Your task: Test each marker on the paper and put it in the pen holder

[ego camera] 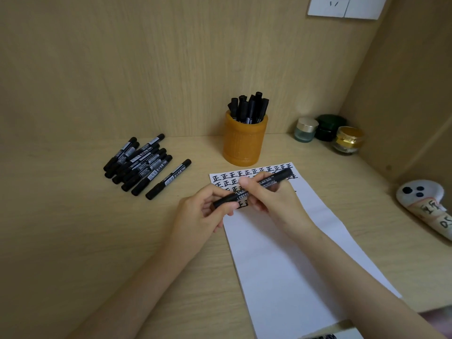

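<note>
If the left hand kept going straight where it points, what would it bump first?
Probably the orange pen holder, standing just past the paper. The left hand, holding the marker, points up-right toward it, though depth is unclear.

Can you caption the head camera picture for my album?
Left hand and right hand grip a black marker over the paper, near the pen holder.

On the pale wooden desk (73, 216) I see the white paper sheet (281, 253) right of centre, one black plastic marker (276, 177) above its far end. The amber cylindrical pen holder (244, 143) stands behind it with capped black markers (249, 106) inside, a loose black marker heap (139, 162) left of it, three small glass jars (327, 134) back right.
</note>
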### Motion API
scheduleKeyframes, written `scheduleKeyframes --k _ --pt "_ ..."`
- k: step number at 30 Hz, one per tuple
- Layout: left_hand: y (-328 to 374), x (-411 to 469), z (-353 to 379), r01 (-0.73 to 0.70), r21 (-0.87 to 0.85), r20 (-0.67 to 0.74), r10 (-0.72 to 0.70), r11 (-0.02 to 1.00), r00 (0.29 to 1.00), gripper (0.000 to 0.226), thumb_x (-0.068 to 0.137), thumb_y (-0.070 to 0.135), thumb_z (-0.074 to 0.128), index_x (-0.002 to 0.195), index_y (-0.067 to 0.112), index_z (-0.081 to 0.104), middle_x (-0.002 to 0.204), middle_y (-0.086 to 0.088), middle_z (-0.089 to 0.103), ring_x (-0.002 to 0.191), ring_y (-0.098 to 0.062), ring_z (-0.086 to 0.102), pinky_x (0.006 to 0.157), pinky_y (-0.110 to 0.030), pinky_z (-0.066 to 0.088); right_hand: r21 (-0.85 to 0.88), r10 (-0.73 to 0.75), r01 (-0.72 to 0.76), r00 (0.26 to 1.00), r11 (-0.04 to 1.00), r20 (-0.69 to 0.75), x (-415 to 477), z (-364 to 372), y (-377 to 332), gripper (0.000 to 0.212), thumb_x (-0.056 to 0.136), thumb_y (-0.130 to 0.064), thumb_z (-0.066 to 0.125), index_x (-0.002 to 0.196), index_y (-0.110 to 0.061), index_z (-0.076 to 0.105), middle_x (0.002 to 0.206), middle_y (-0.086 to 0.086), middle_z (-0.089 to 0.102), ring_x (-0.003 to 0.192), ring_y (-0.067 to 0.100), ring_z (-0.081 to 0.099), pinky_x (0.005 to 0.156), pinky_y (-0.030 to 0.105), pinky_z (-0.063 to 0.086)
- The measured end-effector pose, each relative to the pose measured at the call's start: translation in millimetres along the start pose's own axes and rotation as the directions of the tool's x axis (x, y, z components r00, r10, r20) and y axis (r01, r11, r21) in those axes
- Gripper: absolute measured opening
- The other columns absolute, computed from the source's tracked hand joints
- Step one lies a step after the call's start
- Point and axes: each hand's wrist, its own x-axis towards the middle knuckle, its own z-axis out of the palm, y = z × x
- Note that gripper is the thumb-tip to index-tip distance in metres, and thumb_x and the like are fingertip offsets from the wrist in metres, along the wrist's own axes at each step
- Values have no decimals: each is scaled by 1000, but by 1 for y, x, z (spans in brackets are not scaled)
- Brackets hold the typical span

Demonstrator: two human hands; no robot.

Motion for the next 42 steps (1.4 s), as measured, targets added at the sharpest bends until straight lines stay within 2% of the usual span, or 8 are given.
scheduleKeyframes --k 4,6,9,12,18,24,34,42 --pt "1 3 1 -37 90 -64 43 995 997 18 80 15 70 82 31 62 71 15 69 59 2 61 55 -14 47 -96 -7 -23 954 995 -300 4 -1 7 56 74 -58 68 115 -24 51 94 -9 55 83 4 54 71 18 43" --pt "-1 2 -1 -58 132 -84 70 990 994 14 81 20 70 83 32 63 74 15 69 64 -3 64 60 -23 53 -370 -292 150 884 917 -366 2 -8 5 48 84 -50 63 125 -32 44 110 -7 47 98 5 49 82 18 43" --pt "-1 1 -5 -86 177 -60 98 981 993 8 82 33 63 88 27 63 73 15 67 64 -7 62 64 -35 54 -761 -711 512 696 398 97 4 -18 4 20 94 -20 57 112 -17 65 108 1 52 93 16 50 75 33 43" --pt "-1 2 -4 -119 192 -27 126 974 992 22 82 45 54 89 26 62 68 13 63 60 -13 59 62 -41 51 -769 -669 636 601 69 437 7 -14 9 16 91 -12 61 104 -12 71 100 6 63 80 23 55 64 34 37" --pt "-6 3 -10 -154 216 -67 172 964 983 39 88 50 40 83 19 63 55 7 55 45 -5 45 45 -18 35 -738 -632 621 690 265 354 13 -7 9 15 91 -17 63 103 -8 66 90 3 61 75 18 57 62 33 47" --pt "-11 6 -13 -71 377 -110 121 923 987 35 92 45 36 91 24 64 58 9 55 51 -10 51 48 -22 39 -515 -616 462 768 722 -173 57 -10 -33 37 93 -13 61 126 -15 47 90 -6 58 77 7 59 68 15 46" --pt "-14 7 -16 -48 441 -119 111 896 987 31 94 35 37 92 25 66 57 9 54 50 -8 49 48 -16 35 -525 -630 432 723 733 -284 129 -13 -57 50 94 -6 55 139 -15 35 85 1 59 79 14 64 78 29 56" --pt "-15 10 -18 -24 494 -177 127 869 976 28 94 33 40 93 24 66 60 11 55 55 -4 52 51 -20 39 -701 -559 324 820 635 -127 137 -18 -34 40 97 -14 55 136 -18 50 99 2 59 72 2 51 67 7 40"
